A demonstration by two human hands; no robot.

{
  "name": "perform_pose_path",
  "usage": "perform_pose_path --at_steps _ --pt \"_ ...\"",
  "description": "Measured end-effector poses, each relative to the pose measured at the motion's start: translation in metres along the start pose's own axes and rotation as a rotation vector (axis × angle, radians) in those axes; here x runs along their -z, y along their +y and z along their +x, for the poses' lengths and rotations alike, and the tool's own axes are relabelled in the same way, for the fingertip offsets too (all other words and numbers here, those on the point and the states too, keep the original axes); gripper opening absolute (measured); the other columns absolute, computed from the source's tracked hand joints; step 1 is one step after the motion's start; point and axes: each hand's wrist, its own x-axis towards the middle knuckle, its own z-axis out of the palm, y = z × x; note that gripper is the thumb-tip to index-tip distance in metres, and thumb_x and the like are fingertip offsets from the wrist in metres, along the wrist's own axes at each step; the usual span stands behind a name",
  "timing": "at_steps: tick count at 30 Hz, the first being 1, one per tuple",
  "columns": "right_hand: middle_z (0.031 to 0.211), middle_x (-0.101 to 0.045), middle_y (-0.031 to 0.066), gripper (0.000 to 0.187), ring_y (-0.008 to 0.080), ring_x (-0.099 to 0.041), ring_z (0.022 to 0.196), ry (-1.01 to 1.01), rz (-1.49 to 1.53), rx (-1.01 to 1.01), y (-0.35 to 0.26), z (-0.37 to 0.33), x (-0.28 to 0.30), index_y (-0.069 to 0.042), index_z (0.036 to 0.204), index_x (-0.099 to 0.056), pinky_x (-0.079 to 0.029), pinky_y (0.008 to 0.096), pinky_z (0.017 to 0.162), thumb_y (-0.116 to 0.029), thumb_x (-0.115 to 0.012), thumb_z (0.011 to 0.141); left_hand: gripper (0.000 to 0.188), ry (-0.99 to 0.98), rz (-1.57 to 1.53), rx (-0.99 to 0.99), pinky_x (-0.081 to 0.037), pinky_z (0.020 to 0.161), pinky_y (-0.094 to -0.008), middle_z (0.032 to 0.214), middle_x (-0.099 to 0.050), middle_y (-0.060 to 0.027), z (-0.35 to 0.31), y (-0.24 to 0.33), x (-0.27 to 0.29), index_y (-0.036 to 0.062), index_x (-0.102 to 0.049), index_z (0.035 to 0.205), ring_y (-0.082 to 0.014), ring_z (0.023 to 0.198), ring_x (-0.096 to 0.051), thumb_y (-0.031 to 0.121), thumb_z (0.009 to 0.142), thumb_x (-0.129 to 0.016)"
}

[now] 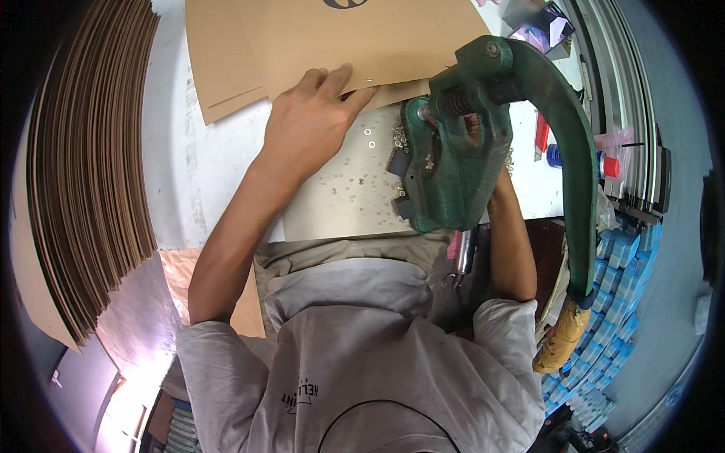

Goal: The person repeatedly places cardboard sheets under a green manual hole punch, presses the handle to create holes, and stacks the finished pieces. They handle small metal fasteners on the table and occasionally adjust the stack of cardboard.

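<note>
My left hand (313, 109) grips the near edge of a brown kraft card sheet (332, 45), its fingers on top and the thumb at the edge. A small metal eyelet (368, 79) sits in the sheet near those fingers. The sheet's right corner reaches the head of a green hand-lever eyelet press (453, 174). Behind the press is my right hand (473, 130), showing only as a bit of finger through the frame, so its grip is hidden. The press's long lever (578, 151) curves down to a tape-wrapped handle (565, 336), with neither hand on it.
Loose eyelets and washers (355, 181) lie scattered on the white table (226, 174) left of the press. A tall stack of brown card (91, 166) stands at the left. To the right are a blue can with a red cap (610, 166) and blue wrapped bundles (604, 325).
</note>
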Motion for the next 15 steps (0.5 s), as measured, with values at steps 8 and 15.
perform_pose_path --at_steps 8,15 --pt "0.097 -0.076 0.0099 0.023 0.0146 -0.07 0.084 0.129 0.326 -0.217 -0.059 0.017 -0.011 0.006 0.108 -0.075 -0.057 0.0304 0.076 -0.008 -0.076 0.09 0.04 0.109 -0.23 0.072 -0.061 0.079 -0.0384 0.121 -0.072 -0.006 0.014 0.011 -0.006 0.0124 -0.077 0.115 -0.0248 0.104 -0.069 0.007 0.076 -0.07" --pt "0.094 -0.076 0.009 0.017 0.0149 -0.07 0.075 0.191 0.341 -0.301 -0.044 0.002 -0.003 0.004 0.106 -0.075 -0.058 0.0296 0.069 -0.008 -0.072 0.095 0.025 0.113 -0.444 0.102 -0.053 0.088 -0.0414 0.116 -0.067 -0.0065 0.027 0.048 -0.01 0.0112 -0.08 0.11 -0.0279 0.103 -0.062 0.015 0.086 -0.075"
